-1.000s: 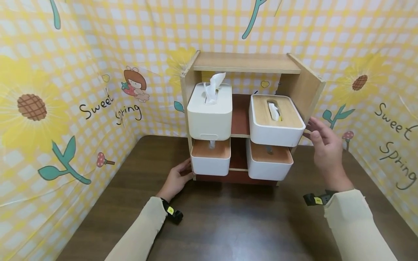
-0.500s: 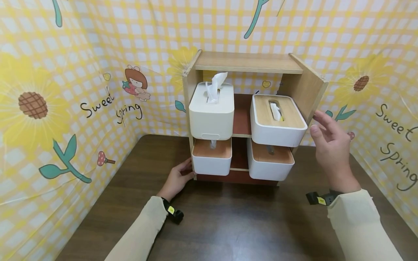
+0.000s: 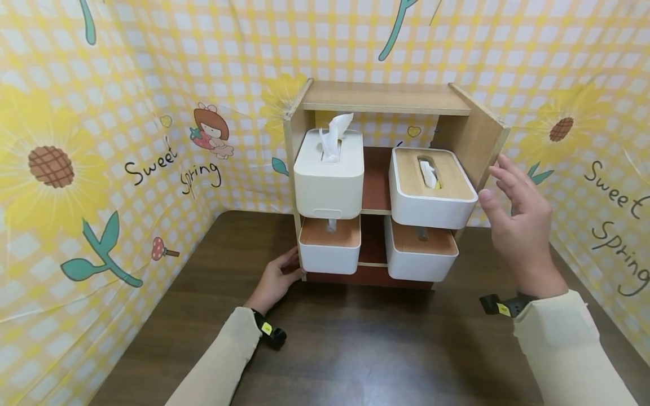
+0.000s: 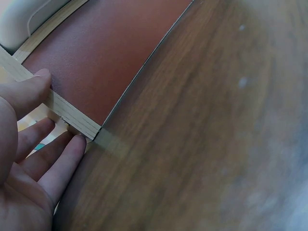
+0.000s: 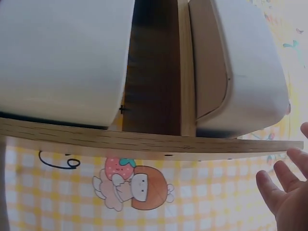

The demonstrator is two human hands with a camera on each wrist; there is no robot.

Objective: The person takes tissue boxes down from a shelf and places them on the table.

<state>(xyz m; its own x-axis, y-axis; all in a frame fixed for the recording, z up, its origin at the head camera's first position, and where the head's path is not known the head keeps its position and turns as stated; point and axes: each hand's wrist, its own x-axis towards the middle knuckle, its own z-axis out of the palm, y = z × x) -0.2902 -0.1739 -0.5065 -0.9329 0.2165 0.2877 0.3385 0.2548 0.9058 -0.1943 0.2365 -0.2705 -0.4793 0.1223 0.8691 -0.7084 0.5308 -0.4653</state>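
Note:
A small wooden shelf [image 3: 386, 97] stands on the table with tissue boxes on its two levels. Low on the left, my left hand [image 3: 274, 280] grips the side panel's front edge [image 4: 72, 114], thumb on one side and fingers on the other. Beside the right side panel [image 3: 482, 135], my right hand [image 3: 523, 225] is raised with its fingers extended; whether a fingertip touches the panel I cannot tell. The upper level bears a cream tissue box [image 3: 329, 192] at left and a white tissue box with a wooden lid [image 3: 431, 210] at right.
Two more white tissue boxes with wooden lids, one left [image 3: 329, 256] and one right [image 3: 421, 264], sit on the lower level. All the boxes jut forward. Dark wooden table [image 3: 355, 349] spreads in front; a yellow checked cloth [image 3: 167, 56] hangs behind and at the sides.
My right hand has moved slightly up and right along the right panel, its fingers straightening. The left hand and the boxes stay in place.

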